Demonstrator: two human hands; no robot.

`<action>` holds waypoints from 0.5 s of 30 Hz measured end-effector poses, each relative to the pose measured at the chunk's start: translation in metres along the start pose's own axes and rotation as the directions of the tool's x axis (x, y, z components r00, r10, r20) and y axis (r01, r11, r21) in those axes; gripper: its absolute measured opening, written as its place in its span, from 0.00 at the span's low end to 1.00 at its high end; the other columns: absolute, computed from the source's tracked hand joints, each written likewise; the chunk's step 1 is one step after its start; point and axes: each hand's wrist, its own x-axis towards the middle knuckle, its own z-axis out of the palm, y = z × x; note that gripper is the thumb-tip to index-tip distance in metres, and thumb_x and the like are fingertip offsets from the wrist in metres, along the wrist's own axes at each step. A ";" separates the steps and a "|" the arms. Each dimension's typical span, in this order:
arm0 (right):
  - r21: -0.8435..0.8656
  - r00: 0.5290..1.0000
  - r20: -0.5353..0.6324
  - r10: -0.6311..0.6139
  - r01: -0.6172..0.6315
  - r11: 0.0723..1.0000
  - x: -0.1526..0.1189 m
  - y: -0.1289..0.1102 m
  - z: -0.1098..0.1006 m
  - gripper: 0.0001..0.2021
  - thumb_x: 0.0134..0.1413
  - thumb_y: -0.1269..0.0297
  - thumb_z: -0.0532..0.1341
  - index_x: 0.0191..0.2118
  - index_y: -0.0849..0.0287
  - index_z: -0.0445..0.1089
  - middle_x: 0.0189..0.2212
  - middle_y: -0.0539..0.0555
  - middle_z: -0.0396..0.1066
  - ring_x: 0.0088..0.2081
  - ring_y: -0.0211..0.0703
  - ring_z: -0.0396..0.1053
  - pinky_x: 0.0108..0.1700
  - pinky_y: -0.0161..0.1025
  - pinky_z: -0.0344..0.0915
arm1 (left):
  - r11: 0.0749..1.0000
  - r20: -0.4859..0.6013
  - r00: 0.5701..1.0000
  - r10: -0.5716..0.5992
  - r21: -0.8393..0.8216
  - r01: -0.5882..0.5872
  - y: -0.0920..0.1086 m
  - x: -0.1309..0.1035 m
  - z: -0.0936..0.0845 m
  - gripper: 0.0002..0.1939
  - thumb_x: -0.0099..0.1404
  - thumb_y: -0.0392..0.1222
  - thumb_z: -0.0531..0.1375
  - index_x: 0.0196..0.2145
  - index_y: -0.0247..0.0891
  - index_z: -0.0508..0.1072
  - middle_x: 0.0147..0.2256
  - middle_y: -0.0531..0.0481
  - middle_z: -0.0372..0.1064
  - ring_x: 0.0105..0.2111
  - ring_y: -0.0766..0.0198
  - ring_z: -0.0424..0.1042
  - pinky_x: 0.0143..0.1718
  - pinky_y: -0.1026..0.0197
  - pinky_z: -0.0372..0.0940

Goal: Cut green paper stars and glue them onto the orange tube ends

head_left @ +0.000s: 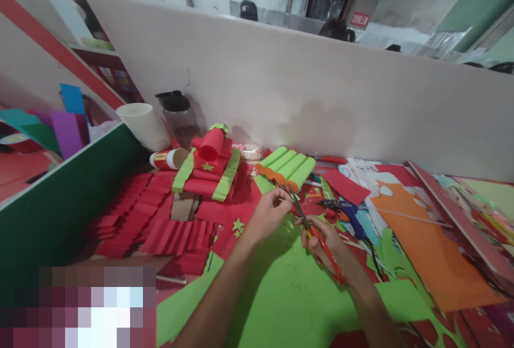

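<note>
My right hand (323, 243) is closed around scissors (299, 210) with red and yellow handles, the blades pointing up and to the left. My left hand (271, 211) is pinched right beside the blades; what its fingertips hold is hidden. Just beyond both hands sits a piece of green paper rolls (291, 165) with an orange scalloped edge (277, 176), which the blade tips overlap in view. Under my hands spreads a large green paper sheet (289, 278).
Left of my hands stands a red paper model (209, 160) with green strips, near pleated red paper (176, 238). A blue glue gun (349, 217) and an orange sheet (425, 246) lie to the right. Behind are a bottle (179, 118), a white cup (144, 126) and a white partition (281, 85).
</note>
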 end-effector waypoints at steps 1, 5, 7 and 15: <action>-0.007 1.000 0.002 -0.002 0.002 1.000 0.000 0.000 0.000 0.24 0.51 0.45 0.65 0.47 0.57 0.70 0.26 0.48 0.65 0.20 0.32 0.52 0.19 0.30 0.52 | 1.000 -0.001 1.000 -0.002 0.001 0.002 0.000 0.000 0.000 0.04 0.56 0.40 0.59 0.27 0.37 0.67 0.24 0.57 0.61 0.24 0.70 0.57 0.27 0.66 0.53; -0.018 1.000 0.001 0.007 -0.007 1.000 0.000 -0.003 0.000 0.22 0.51 0.48 0.66 0.46 0.57 0.70 0.26 0.48 0.66 0.19 0.32 0.52 0.20 0.31 0.50 | 1.000 -0.002 1.000 0.001 0.001 -0.001 0.001 -0.001 0.000 0.03 0.56 0.39 0.59 0.27 0.37 0.67 0.23 0.57 0.61 0.23 0.70 0.57 0.28 0.66 0.53; -0.004 1.000 -0.013 0.024 -0.024 1.000 0.001 -0.007 0.001 0.21 0.50 0.48 0.66 0.45 0.57 0.70 0.26 0.48 0.66 0.20 0.33 0.53 0.20 0.31 0.49 | 1.000 -0.004 1.000 0.001 -0.003 -0.002 0.002 -0.001 0.000 0.04 0.56 0.39 0.59 0.27 0.37 0.67 0.23 0.57 0.61 0.24 0.70 0.57 0.28 0.66 0.53; -0.002 0.998 -0.017 0.053 -0.053 0.999 0.004 -0.004 0.001 0.24 0.48 0.45 0.67 0.44 0.59 0.70 0.24 0.47 0.63 0.19 0.32 0.51 0.19 0.31 0.48 | 1.000 -0.011 1.000 -0.019 -0.004 0.019 0.001 -0.001 0.002 0.05 0.57 0.40 0.59 0.26 0.37 0.67 0.24 0.56 0.62 0.24 0.69 0.59 0.27 0.66 0.54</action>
